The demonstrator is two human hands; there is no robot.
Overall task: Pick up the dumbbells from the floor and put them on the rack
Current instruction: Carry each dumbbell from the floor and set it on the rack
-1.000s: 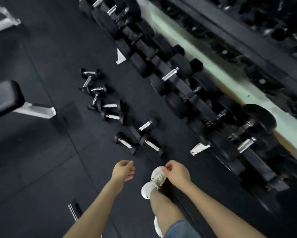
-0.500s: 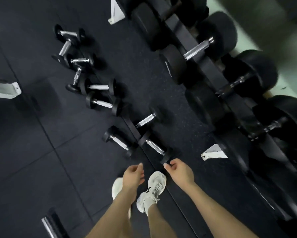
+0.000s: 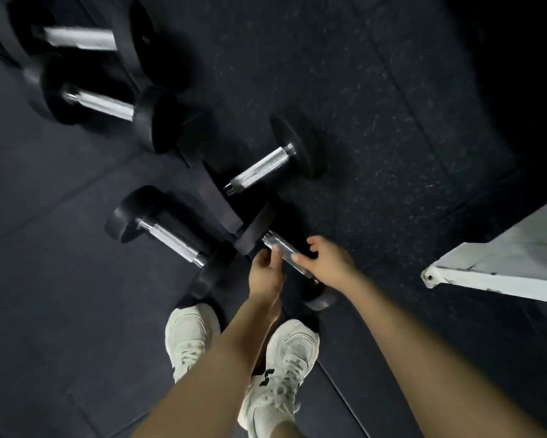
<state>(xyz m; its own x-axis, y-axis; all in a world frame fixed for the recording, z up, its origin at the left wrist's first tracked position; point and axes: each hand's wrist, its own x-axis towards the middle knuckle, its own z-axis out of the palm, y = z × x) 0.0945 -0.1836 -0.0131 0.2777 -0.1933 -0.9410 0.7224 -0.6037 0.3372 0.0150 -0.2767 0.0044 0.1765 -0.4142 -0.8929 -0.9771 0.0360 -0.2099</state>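
Observation:
The nearest dumbbell (image 3: 283, 250), black heads on a knurled chrome handle, lies on the black rubber floor (image 3: 376, 105) just ahead of my feet. My right hand (image 3: 330, 267) is over its handle, thumb on the near side and fingers curling over the far side. My left hand (image 3: 266, 271) touches the handle's left part with thumb and fingertip and holds nothing. A second dumbbell (image 3: 171, 241) lies to the left, a third (image 3: 259, 167) just beyond.
Two larger dumbbells (image 3: 98, 104) (image 3: 79, 37) lie at the upper left, blurred. The rack's white foot (image 3: 503, 267) juts in from the right. A dark strap-like strip (image 3: 212, 191) runs between the near dumbbells. My white shoes (image 3: 190, 339) (image 3: 281, 368) stand just behind.
The view has dropped close to the floor. Both hands, hovering empty before, have reached down onto the nearest dumbbell's handle. The rack with its loaded dumbbells has left the view.

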